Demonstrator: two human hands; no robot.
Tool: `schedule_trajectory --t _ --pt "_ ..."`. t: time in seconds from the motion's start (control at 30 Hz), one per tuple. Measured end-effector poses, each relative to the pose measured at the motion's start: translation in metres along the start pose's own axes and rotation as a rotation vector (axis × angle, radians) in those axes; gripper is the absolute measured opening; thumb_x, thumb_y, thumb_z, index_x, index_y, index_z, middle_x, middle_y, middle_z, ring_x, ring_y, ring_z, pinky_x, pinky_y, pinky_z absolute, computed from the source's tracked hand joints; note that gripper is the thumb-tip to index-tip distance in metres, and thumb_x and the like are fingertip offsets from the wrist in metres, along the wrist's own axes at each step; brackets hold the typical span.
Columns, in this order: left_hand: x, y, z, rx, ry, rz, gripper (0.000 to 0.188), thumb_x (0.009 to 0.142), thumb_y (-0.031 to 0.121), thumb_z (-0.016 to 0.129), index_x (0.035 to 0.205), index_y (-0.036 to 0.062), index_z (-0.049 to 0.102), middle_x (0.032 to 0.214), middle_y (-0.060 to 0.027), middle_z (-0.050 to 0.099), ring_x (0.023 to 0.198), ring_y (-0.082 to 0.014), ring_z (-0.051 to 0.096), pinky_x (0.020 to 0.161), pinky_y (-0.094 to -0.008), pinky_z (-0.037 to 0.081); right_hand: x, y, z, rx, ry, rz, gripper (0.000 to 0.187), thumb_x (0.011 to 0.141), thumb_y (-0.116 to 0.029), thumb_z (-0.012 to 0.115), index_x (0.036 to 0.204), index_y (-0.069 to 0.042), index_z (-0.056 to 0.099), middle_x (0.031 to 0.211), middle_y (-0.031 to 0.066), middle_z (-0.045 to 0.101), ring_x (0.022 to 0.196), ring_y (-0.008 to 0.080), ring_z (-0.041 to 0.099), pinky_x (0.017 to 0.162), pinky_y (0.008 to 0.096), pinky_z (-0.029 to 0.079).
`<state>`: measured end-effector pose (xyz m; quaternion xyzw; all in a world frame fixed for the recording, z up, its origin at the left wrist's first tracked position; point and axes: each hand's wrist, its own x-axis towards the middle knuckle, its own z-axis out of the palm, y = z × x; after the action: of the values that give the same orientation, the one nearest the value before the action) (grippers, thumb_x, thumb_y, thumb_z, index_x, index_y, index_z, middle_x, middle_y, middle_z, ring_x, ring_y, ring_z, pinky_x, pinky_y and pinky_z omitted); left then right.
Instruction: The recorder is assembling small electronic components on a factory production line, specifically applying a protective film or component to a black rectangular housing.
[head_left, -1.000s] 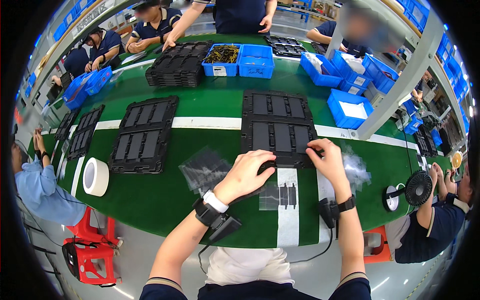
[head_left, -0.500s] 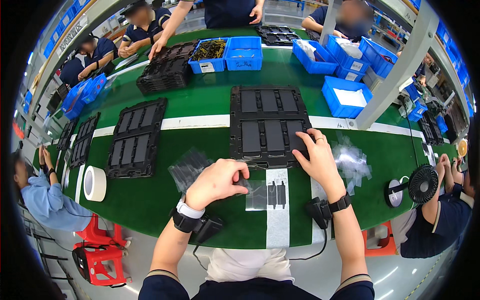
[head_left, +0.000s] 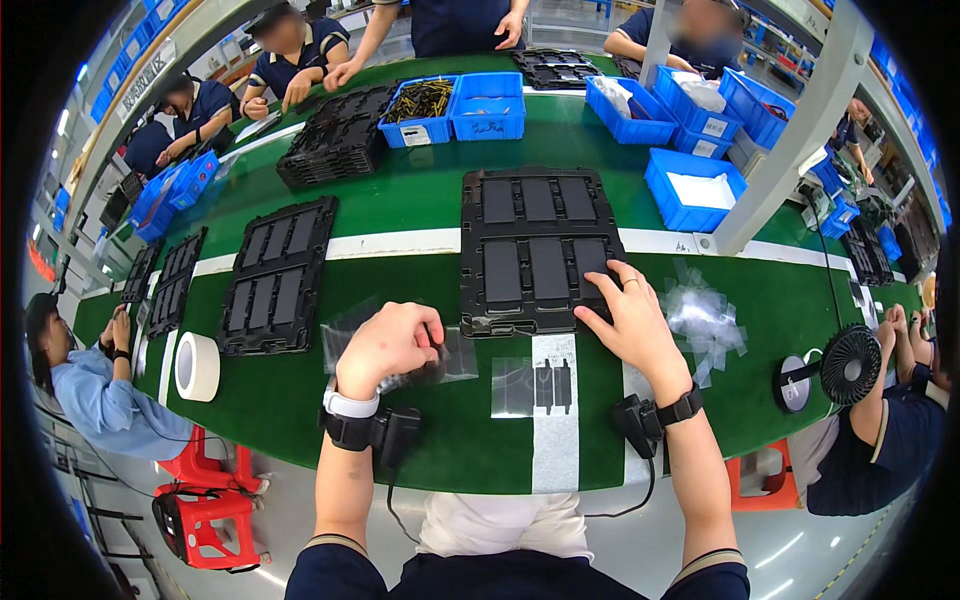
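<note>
A black plastic tray (head_left: 541,240) with dark flat rectangular blocks in its pockets lies in front of me. My right hand (head_left: 628,318) rests at its near right corner, fingers spread, fingertips touching the block (head_left: 590,262) there. My left hand (head_left: 388,345) is closed, fingertips pinched, over clear film sheets (head_left: 457,358) with dark strips left of the tray. What the pinch holds is hidden. Between my hands, a small clear film (head_left: 512,388) and two dark narrow strips (head_left: 553,387) lie by the white band on the green table.
A heap of clear film pieces (head_left: 703,318) lies right of my right hand. A tape roll (head_left: 197,367), another loaded tray (head_left: 278,275), stacked black trays (head_left: 335,138), blue bins (head_left: 488,107), a small fan (head_left: 850,367) and a metal post (head_left: 800,140) stand around. Several people sit nearby.
My left hand has moved left, away from the small clear film and over the film sheets. My right hand has shifted slightly at the tray corner. Across the table, a person's hand has left the stacked trays.
</note>
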<state>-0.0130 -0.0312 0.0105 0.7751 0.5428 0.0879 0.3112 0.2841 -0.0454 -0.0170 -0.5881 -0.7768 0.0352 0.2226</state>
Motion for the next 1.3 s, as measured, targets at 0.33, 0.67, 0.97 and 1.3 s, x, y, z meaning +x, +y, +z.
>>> schedule_trajectory --t 0.33,0.67,0.97,1.3 --pt "0.003 0.000 -0.001 -0.029 -0.063 -0.017 0.029 0.056 0.018 0.079 0.071 0.0029 0.059 0.058 -0.0066 0.057 0.054 -0.0161 0.056 0.051 -0.0269 0.044 -0.001 -0.001 0.006 0.037 0.034 -0.021 0.043 0.080 -0.030 0.060 0.115 -0.007 0.050 0.121 0.0258 0.041 0.115 0.0402 0.038 0.097 0.0454 0.032" --pt "0.020 0.023 0.010 -0.243 0.334 0.281 0.023 0.072 0.008 0.066 0.093 0.0023 0.058 0.086 -0.0074 0.061 0.076 -0.0139 0.059 0.064 -0.0262 0.047 -0.002 0.001 0.005 0.025 0.034 -0.025 0.045 0.078 -0.029 0.063 0.114 -0.007 0.051 0.118 0.0226 0.045 0.114 0.0377 0.041 0.093 0.0434 0.036" --pt "0.024 0.044 0.044 -0.091 0.136 0.486 0.025 0.076 0.011 0.063 0.099 0.0029 0.060 0.098 -0.0122 0.053 0.090 -0.0273 0.056 0.078 -0.0338 0.046 0.004 0.001 -0.010 0.109 0.085 -0.001 0.047 0.066 -0.022 0.073 0.108 -0.007 0.055 0.107 0.0131 0.052 0.100 0.0301 0.051 0.083 0.0392 0.043" --pt "0.008 0.055 0.052 -0.162 -0.034 0.449 0.020 0.072 0.011 0.067 0.091 0.0045 0.062 0.075 -0.0064 0.054 0.060 -0.0166 0.053 0.056 -0.0276 0.045 0.010 0.013 -0.005 0.301 0.144 0.092 0.041 0.061 -0.010 0.075 0.098 -0.005 0.058 0.093 0.0116 0.055 0.082 0.0299 0.057 0.070 0.0358 0.048"
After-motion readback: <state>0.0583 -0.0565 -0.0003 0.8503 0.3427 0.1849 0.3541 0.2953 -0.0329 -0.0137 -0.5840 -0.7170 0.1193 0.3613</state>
